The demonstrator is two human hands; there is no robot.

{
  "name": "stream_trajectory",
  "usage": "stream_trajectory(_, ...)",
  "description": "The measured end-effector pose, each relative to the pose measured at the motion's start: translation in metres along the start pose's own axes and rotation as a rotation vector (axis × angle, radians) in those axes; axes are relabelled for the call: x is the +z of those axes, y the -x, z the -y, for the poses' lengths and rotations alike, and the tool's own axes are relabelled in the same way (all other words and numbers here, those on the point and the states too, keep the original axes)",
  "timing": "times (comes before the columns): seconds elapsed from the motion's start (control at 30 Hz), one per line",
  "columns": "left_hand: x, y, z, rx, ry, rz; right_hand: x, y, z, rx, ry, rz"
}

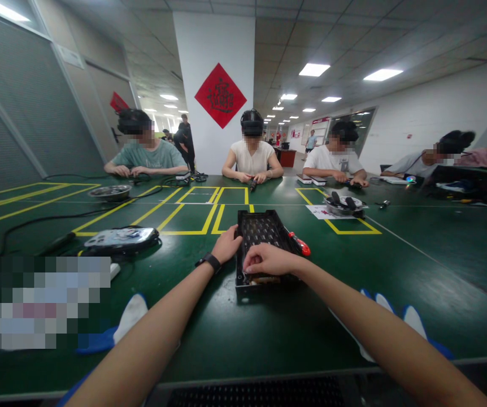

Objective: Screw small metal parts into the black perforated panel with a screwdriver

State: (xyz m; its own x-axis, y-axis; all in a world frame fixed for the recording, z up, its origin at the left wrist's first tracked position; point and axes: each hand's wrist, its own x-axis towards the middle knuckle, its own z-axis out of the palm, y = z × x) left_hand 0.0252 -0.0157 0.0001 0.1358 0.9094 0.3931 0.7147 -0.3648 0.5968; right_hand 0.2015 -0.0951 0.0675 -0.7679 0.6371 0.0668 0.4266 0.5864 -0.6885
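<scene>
A black rectangular case (264, 225) lies on the green table in front of me, with rows of small light marks across its inside. Against its left rim my left hand (226, 244) is closed, the fingers gripping that side. My right hand (271, 260) is above the case's near left corner, thumb and fingertips pinched together. What the pinch holds, if anything, is too small to make out. Just under that hand, an orange-brown strip (265, 280) shows inside the near end. Beside the case's right edge rests a screwdriver with a red handle (301, 245).
White and blue gloves (131, 319) lie left of my arms, more (415, 322) at the right. A device in a black case (120, 240) and a metal bowl (110, 193) stand left; another metal dish (344, 207) stands right. Several people in headsets sit across the table.
</scene>
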Motion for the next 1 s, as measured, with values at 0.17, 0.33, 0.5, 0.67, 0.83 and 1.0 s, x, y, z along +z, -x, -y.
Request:
stream_trajectory(0.17, 0.001, 0.0, 0.001, -0.009, -0.003, 0.007, -0.033, 0.007, 0.003, 0.015, 0.227, -0.533)
stream_trajectory(0.33, -0.001, 0.002, -0.004, -0.049, 0.003, 0.005, -0.075, 0.032, -0.029, 0.621, 0.714, -0.668)
stream_trajectory(0.5, -0.002, 0.005, -0.007, -0.072, 0.005, -0.011, -0.082, 0.04, -0.067, 0.887, 0.584, -0.397)
stream_trajectory(0.67, -0.002, 0.006, -0.008, -0.088, 0.01, -0.025, -0.077, 0.038, -0.081, 0.867, 0.499, -0.511)
stream_trajectory(0.83, 0.0, 0.005, -0.007, -0.108, 0.024, -0.025, -0.086, 0.034, -0.072, 0.608, 0.329, -0.848)
stream_trajectory(1.0, 0.001, 0.001, -0.009, -0.127, -0.032, -0.013, -0.082, 0.017, -0.047, -0.07, -0.652, -1.037)
